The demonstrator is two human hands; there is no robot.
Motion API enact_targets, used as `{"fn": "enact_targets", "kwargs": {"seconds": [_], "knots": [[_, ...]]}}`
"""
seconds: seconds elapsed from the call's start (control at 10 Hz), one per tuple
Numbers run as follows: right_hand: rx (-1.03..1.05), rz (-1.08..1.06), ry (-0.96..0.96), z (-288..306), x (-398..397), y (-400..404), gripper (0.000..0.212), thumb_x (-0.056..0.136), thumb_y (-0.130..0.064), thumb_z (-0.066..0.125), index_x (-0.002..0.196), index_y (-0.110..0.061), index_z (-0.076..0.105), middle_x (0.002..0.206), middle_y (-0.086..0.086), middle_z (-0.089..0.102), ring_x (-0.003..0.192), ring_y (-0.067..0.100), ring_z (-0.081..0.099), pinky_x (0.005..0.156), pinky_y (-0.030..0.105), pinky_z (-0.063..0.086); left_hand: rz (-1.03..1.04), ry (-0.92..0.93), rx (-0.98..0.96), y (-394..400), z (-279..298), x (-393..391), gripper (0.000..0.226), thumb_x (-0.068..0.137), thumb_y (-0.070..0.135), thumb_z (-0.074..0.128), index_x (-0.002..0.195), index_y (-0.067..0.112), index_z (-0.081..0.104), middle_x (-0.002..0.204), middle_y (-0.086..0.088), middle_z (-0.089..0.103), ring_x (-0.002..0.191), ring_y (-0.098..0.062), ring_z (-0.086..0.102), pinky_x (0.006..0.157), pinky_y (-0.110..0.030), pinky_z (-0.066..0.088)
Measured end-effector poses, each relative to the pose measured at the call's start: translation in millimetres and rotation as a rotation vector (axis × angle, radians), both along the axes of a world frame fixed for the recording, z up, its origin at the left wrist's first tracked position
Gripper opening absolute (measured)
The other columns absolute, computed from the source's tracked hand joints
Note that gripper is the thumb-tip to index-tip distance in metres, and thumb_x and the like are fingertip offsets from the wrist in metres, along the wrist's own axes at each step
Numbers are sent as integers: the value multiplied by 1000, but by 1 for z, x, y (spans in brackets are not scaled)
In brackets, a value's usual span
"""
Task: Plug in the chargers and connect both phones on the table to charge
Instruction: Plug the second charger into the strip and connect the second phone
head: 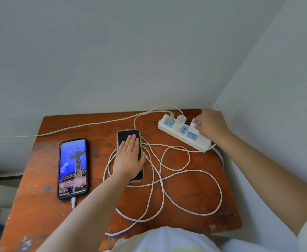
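A white power strip (202, 143) lies at the table's back right with its red light on. One white charger (179, 122) stands plugged into it. My right hand (210, 122) pinches a second white charger (193, 126) at a socket of the strip. A phone with a lit screen (73, 168) lies at the left with a white cable in its bottom port. My left hand (129, 158) rests flat on a dark-screened phone (125, 136) in the middle. White cables (185, 186) loop across the table around that phone.
The wooden table (34, 197) stands in a corner, with walls right behind it and to its right. A grey cord (76, 125) runs from the strip off the left edge. My white shirt covers the table's front edge.
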State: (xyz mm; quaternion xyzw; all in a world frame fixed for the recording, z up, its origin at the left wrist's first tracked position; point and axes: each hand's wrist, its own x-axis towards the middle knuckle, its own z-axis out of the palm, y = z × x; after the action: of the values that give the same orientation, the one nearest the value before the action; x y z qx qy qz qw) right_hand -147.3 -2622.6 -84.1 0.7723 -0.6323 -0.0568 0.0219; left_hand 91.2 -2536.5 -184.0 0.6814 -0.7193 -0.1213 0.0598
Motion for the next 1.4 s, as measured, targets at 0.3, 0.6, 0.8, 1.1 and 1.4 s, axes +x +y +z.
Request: {"fn": "enact_targets", "kwargs": {"seconds": [0.3,0.6,0.8,1.1,1.4], "knots": [[-65,4,115,-7,12,18,17,88,-19,58,104,-15,62,99,7,60,92,22,55,89,36,34,-5,9,14,1,3,0,61,95,45,26,143,14,6,155,-4,2,141,-16,-7,106,-27,-11],[-43,-55,50,-24,9,36,40,84,-16,62,122,-11,50,114,11,54,110,26,47,100,38,27,17,3,11,-1,2,-1,61,94,46,25,144,16,5,155,-2,1,141,-15,-7,106,-27,-11],[-38,-79,72,-22,19,32,41,84,-22,64,120,-11,51,115,11,54,112,25,47,102,39,29,19,-11,12,-1,2,-2,61,94,46,25,143,17,6,155,-1,2,140,-15,-7,105,-27,-12],[-16,-23,97,-18,7,32,44,85,-25,63,124,-13,48,116,10,55,111,23,51,108,38,24,19,-10,22,0,4,-2,60,94,46,24,143,16,5,155,-2,1,140,-15,-8,106,-27,-12],[-1,-18,54,-19,8,30,45,85,-28,63,123,-10,45,116,10,55,110,22,50,99,30,37,9,-5,20,-1,4,-1,60,94,46,25,143,17,5,155,-2,1,140,-15,-8,107,-27,-12]]}}
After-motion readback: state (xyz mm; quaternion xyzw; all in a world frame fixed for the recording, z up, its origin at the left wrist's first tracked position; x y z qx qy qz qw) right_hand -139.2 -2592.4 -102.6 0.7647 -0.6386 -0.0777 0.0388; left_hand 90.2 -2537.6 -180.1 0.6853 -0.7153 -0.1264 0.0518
